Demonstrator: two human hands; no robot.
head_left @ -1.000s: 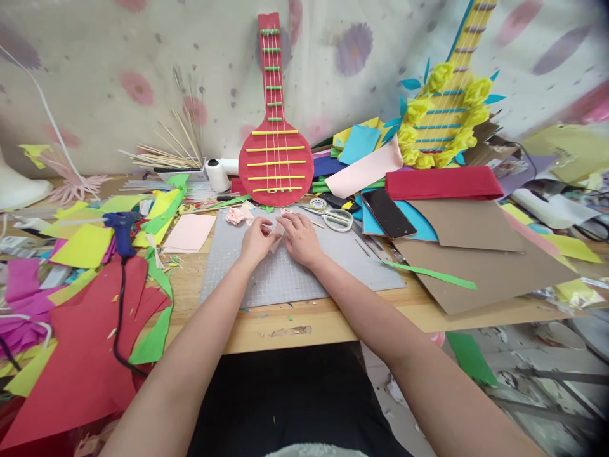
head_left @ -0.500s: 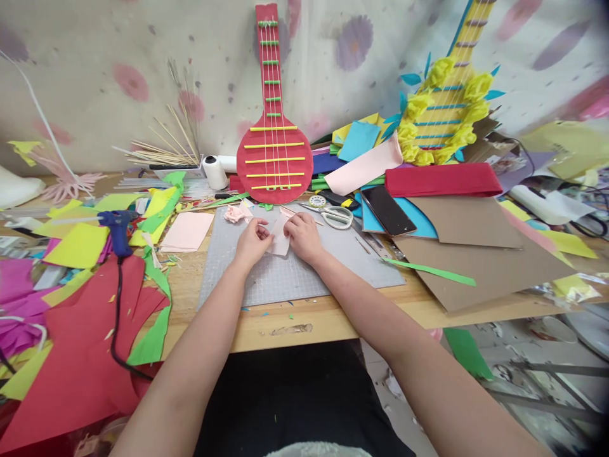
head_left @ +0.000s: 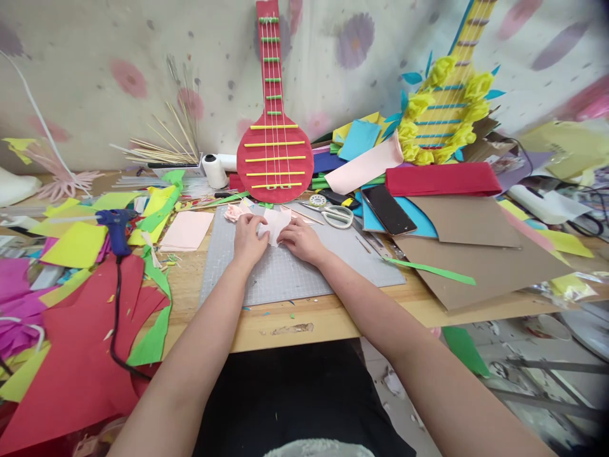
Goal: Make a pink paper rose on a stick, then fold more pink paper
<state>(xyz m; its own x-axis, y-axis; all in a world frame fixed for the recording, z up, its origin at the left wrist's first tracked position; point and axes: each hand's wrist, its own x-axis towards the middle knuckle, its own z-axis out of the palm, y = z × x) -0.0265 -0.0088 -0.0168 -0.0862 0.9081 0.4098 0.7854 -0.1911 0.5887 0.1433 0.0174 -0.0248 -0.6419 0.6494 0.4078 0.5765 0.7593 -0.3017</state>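
Between my hands is a small pale pink piece of crepe paper [head_left: 276, 223], held over the grey cutting mat [head_left: 304, 279]. My left hand [head_left: 250, 240] pinches its left edge between thumb and fingers. The right edge is gripped by my right hand [head_left: 301, 239], its fingers bent over the paper. Just behind my left hand lies a crumpled pink paper flower [head_left: 234, 212]. A thin stick [head_left: 304, 214] rests on the mat beyond my right hand, beside white-handled scissors [head_left: 339, 216].
A red paper lute [head_left: 275, 158] leans on the wall behind the mat. To the left are stacked pink sheets [head_left: 187, 230] and a blue glue gun [head_left: 118, 231] with its cord hanging down. A phone [head_left: 389, 209] and brown cardboard [head_left: 480, 260] lie on the right.
The pink paper has turned from a slant to nearly level and spread wider between my hands. My right hand has shifted slightly down, and my left fingers have closed on the paper's edge.
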